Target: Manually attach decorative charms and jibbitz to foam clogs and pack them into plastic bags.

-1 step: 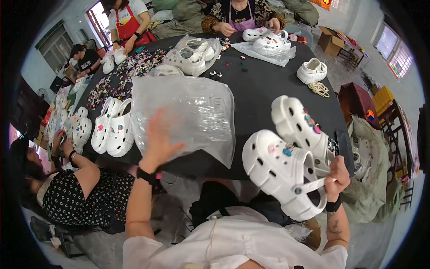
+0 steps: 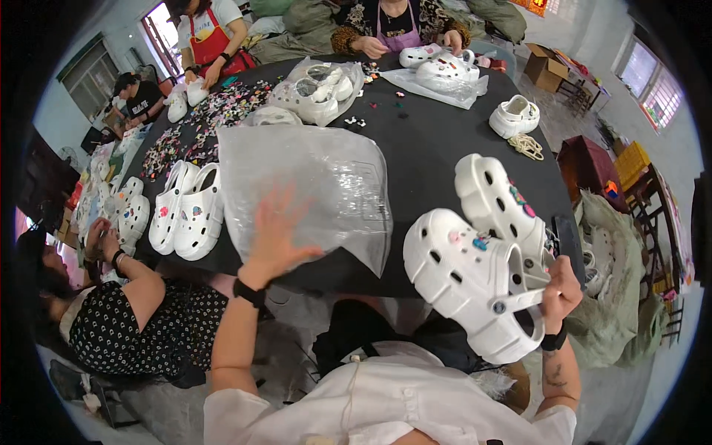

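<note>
My right hand (image 2: 561,294) is closed around the heel straps of a pair of white clogs, holding them up at the table's near right edge. The nearer clog (image 2: 460,271) has a pink and a blue charm on its top; the other clog (image 2: 486,193) shows several coloured charms along its side. Over a clear plastic bag (image 2: 334,178) lying flat on the black table (image 2: 437,141), my left hand (image 2: 276,233) is spread open and blurred, holding nothing. Whether its fingers touch the bag I cannot tell. Left of the bag stands another pair of white clogs with charms (image 2: 199,215).
Loose coloured charms (image 2: 222,111) cover the table's far left. Bagged clogs (image 2: 319,93) lie beyond the flat bag. At far right sit a white clog (image 2: 514,117) and a cord bundle (image 2: 526,147). Co-workers sit or stand around, one close at my left (image 2: 141,319). A sack (image 2: 608,274) stands right.
My left hand has shifted slightly right and up over the bag, its fingers spread wider. The clogs in my right hand have tilted and moved a little.
</note>
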`<action>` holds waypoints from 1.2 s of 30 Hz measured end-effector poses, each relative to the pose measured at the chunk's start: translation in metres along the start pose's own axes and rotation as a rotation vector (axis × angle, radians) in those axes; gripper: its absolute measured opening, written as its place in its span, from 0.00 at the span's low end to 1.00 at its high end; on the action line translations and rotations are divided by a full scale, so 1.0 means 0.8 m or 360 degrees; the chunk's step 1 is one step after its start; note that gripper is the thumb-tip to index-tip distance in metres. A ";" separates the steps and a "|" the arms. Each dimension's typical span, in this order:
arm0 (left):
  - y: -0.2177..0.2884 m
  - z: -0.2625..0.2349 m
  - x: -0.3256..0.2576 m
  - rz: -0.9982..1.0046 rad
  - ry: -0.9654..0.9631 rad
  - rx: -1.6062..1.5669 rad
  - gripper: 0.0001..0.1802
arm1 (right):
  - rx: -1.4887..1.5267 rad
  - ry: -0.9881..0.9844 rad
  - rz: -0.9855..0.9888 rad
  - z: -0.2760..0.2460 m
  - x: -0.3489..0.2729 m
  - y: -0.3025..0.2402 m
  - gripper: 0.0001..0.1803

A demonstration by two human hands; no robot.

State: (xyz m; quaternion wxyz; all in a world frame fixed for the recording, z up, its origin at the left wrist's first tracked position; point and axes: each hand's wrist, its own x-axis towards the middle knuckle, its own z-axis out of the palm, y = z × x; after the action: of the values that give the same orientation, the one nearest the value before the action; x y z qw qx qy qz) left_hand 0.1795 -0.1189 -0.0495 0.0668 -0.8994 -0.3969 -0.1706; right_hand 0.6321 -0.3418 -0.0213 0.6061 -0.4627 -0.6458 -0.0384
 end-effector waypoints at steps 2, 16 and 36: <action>0.026 0.033 -0.001 0.0009 -0.0122 -0.0317 0.53 | 0.0029 0.0107 0.0111 -0.004 -0.004 0.004 0.20; 0.069 0.049 -0.035 -0.0055 -0.0439 -0.0597 0.42 | 0.1074 -0.0155 0.1697 0.069 0.118 -0.112 0.15; 0.121 0.047 -0.035 -0.0282 0.0044 -0.2031 0.59 | 0.2555 -0.0035 0.2086 0.210 0.123 -0.033 0.23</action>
State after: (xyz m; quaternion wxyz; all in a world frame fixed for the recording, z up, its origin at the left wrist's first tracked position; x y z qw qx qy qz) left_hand 0.2427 -0.1937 -0.0927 -0.4905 -0.7239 -0.2892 -0.3895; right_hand 0.5055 -0.1998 0.0289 0.6322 -0.1834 -0.1083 0.7449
